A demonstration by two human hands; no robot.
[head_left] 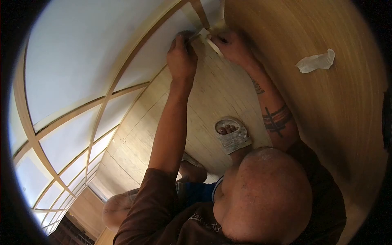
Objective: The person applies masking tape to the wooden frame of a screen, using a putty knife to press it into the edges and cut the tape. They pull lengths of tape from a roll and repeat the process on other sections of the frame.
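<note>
Your left hand [181,53] and right hand [232,45] meet at twelve o'clock, fingers pinched on a strip of tape [213,44] against the wooden panel [326,110]. White panes [81,53] framed in wood fill nine o'clock; crumpled tape [316,61] sticks at two o'clock, plank floor [212,102] below.

You get soft daylight through the white panels [77,53] at left, heavy fisheye bending, and black vignetted corners.

hands: left hand [181,53] and right hand [230,45] side by side on tape strip [212,43]
tape wad [316,61]: right of the grip, on wood panel [310,106]
</note>
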